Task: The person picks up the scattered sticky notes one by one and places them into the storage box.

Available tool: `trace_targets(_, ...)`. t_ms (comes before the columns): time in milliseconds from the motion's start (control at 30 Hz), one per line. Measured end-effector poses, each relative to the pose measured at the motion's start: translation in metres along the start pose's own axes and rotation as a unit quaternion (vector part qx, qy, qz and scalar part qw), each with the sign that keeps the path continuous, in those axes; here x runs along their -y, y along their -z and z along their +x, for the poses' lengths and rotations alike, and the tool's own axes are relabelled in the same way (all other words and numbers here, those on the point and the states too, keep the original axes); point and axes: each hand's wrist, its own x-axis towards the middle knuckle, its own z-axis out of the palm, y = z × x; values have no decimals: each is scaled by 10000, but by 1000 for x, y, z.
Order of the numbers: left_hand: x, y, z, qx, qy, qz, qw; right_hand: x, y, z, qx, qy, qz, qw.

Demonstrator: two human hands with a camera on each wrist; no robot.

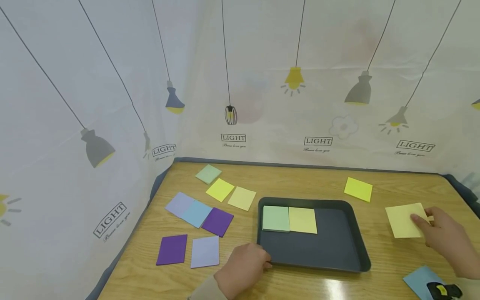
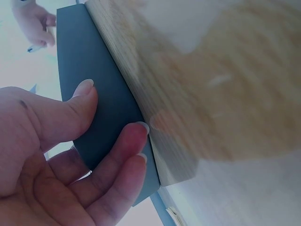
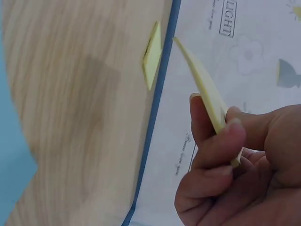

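Note:
My right hand (image 1: pixel 446 237) pinches a pale yellow sticky note pad (image 1: pixel 403 218) between thumb and fingers, raised over the table's right side. Seen edge-on in the right wrist view, the pad (image 3: pixel 207 89) is thin and slightly bent. My left hand (image 1: pixel 245 266) holds the near left corner of a dark grey tray (image 1: pixel 318 252); in the left wrist view its thumb lies on the tray's outer wall (image 2: pixel 110 108), other fingers at the corner and lower edge. Inside the tray, a light green pad (image 1: pixel 275 218) and a pale yellow pad (image 1: pixel 303 220) lie side by side along the back.
Left of the tray lie several pads, among them green (image 1: pixel 208 174), bright yellow (image 1: pixel 220 190), blue (image 1: pixel 196 213), purple (image 1: pixel 171 250) and lilac (image 1: pixel 205 252). A bright yellow pad (image 1: pixel 358 189) lies behind right. A blue pad (image 1: pixel 421 281) sits by the right wrist. Printed cloth walls border the table.

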Motion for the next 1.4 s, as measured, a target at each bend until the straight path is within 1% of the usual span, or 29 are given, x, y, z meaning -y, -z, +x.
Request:
trace_targets(100,0,-1,0,-18,0,48,10000,11,0,-1,227,163,236,9993)
trace_targets(200,-1,-1,0,-14,4,87,10000,19,-2,-3,331,268,358,9985)
trace_targets(300,-1,-2,0,-13,-14,106,9999,26,-4,-4,365,276,587,9972)
trace_targets(467,0,-2,0,-57,-37,121,9999,35,-4,-4,612,348,939,9931)
trace_targets(533,0,-3,0,-64,-36,111,9999,40,-5,-4,687,412,989,9919)
trace_targets(700,1,-3,0,-55,-55,50,10000,55,-10,-5,599,568,993,9916)
trace_targets(967,2,-3,1,-38,-44,-87,9999,80,-24,-2,591,832,1058,9891)
trace_targets(1200,1,-2,0,-15,-27,-87,10000,101,-39,1,809,1002,1260,9836)
trace_targets(1400,0,-1,0,-2,11,-68,10000,119,-50,3,958,1180,1181,9813)
